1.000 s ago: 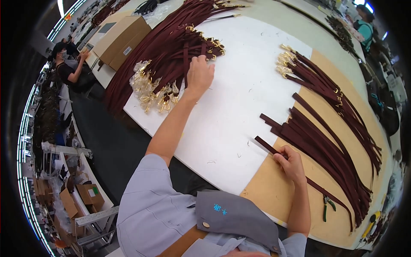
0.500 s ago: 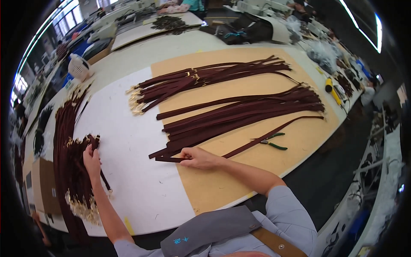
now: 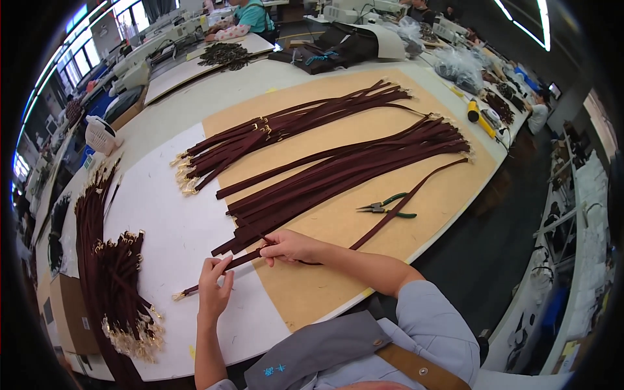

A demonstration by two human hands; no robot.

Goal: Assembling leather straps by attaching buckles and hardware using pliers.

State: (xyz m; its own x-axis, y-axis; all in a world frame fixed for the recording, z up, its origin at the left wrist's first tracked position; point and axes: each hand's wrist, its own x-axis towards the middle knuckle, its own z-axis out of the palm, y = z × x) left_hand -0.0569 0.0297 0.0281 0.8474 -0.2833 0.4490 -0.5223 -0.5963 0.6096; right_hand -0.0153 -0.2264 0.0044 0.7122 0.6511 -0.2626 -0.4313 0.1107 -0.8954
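My left hand [image 3: 214, 284] is closed around a short dark maroon strap [image 3: 242, 261], whose gold-coloured metal end sticks out past the fingers to the left. The strap's other end meets my right hand [image 3: 288, 247], which pinches the end of a long maroon strap [image 3: 383, 227]. That long strap passes under my right forearm and runs off to the far right. My fingers cover how the two ends lie together. Beyond my right hand lies a bundle of long maroon straps [image 3: 351, 170]. A pile of short straps with gold hardware [image 3: 123, 273] lies left of my left hand.
Green-handled pliers [image 3: 390, 207] lie beyond my right forearm. Another strap bundle [image 3: 299, 127] with gold fittings rests farther back. A yellow-and-black tool [image 3: 481, 119] sits near the right edge. A cardboard box [image 3: 73, 315] stands at left; a person [image 3: 255, 17] is across the table.
My left hand has come from the pile of short straps to my right hand, bringing a short strap with it. My right hand keeps hold of the long strap. The view has shifted slightly.
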